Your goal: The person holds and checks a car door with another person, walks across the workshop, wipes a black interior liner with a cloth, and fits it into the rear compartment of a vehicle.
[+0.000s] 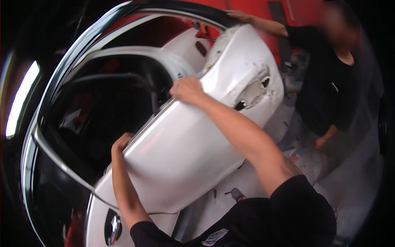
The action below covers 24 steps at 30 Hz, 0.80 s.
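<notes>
A large white car body panel [177, 148] lies tilted across the middle of the view, against the side of the car. My left hand [121, 142] is hooked over its upper edge near the lower end, fingers mostly hidden behind it. Further up the same edge, my right hand [187, 89] is closed over the rim, its fingertips out of sight. Toward the far right end, the panel has a dented, torn patch [254, 94] with ragged holes. Beneath the window opening runs a thin trim strip [154, 119] between my hands.
A co-worker in black [325, 78] stands at the right, one hand [240, 16] on the dark frame at the top. A car door handle [113, 228] shows at lower left. On the grey floor lie a screwdriver-like tool [214, 195] and other small items. A red wall stands behind.
</notes>
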Tool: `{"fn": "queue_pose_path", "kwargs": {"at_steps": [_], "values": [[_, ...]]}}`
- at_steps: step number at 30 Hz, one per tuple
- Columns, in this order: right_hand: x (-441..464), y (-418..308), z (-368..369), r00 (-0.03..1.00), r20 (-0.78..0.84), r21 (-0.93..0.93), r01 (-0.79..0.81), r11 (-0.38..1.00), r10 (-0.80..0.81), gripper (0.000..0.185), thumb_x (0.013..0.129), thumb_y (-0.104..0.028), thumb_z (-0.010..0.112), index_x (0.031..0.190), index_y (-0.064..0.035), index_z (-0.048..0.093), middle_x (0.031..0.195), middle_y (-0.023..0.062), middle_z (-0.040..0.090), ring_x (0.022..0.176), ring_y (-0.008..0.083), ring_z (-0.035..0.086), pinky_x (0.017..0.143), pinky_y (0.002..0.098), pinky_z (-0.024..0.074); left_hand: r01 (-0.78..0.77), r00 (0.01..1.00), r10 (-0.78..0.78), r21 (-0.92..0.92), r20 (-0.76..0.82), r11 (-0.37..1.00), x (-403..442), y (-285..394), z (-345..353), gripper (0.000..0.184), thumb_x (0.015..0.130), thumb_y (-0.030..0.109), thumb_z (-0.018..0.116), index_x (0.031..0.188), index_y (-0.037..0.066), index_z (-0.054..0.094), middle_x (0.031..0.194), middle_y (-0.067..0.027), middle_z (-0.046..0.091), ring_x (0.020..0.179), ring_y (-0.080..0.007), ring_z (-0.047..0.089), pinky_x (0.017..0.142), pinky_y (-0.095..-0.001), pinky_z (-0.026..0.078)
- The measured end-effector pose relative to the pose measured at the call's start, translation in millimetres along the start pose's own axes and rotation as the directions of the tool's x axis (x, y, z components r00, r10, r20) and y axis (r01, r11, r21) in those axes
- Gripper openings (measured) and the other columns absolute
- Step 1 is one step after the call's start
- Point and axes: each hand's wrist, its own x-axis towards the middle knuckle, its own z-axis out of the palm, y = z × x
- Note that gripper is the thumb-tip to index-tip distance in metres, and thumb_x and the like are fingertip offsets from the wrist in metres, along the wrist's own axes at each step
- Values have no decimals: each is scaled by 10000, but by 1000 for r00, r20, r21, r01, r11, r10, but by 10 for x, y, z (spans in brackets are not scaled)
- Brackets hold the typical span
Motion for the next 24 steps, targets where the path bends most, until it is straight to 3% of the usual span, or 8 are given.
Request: {"fn": "queue_pose_path", "kwargs": {"at_steps": [1,2,4,5,10,13,20,24], "values": [[15,-5,21,1000,6,-36,10,999,-10,277,819,-281,572,775,-76,754,828,178,711,830,352,698,733,453,542,2,995,2,-44,102,999,47,-50,-22,422,772,248,654,1112,6,716,1047,-148,725,948,-214,668,880,-338,513],[-46,-126,-228,993,43,55,-112,992,109,304,841,-281,553,799,-58,755,884,191,716,854,363,693,784,451,539,47,995,-43,-47,89,998,27,-2,-10,430,767,242,656,1124,10,714,1059,-145,722,958,-217,667,885,-332,512],[11,-87,-138,996,79,-2,-44,999,44,372,856,-324,538,815,-19,746,872,214,708,881,375,683,840,454,521,99,994,-98,-27,39,995,35,-17,7,451,760,233,661,1153,18,706,1077,-137,718,969,-218,664,895,-327,508],[-15,-156,-239,991,71,39,-118,992,115,349,858,-300,539,824,-17,742,860,219,701,878,388,675,846,456,514,103,995,-103,-5,4,995,74,-80,21,464,758,230,662,1170,22,700,1082,-130,716,969,-218,663,899,-327,505],[94,-51,60,981,36,73,-192,979,189,276,844,-259,554,797,-57,735,863,201,698,843,408,659,823,470,507,130,991,-131,-25,-20,991,169,-223,45,505,744,221,661,1206,20,681,1124,-130,704,1016,-220,652,938,-324,485],[114,-18,80,976,113,42,-192,981,186,353,863,-323,531,876,-51,755,907,212,709,895,399,680,854,447,529,162,986,-163,-31,-41,986,177,-223,48,532,726,222,666,1221,24,673,1142,-127,700,1040,-230,649,957,-329,475],[101,-89,0,975,75,30,-213,976,211,383,893,-328,503,866,-27,738,878,229,698,864,403,675,845,457,522,200,978,-200,-18,-63,980,146,-177,72,542,727,270,689,1225,55,682,1146,-124,700,1056,-240,649,968,-336,472],[91,-76,32,984,41,14,-172,985,172,392,907,-325,499,837,-5,714,834,229,687,821,406,668,836,470,515,238,971,-239,-39,-21,971,143,-170,30,569,698,258,693,1251,122,680,1321,-131,622,1230,-309,572,1082,-400,394]]}}
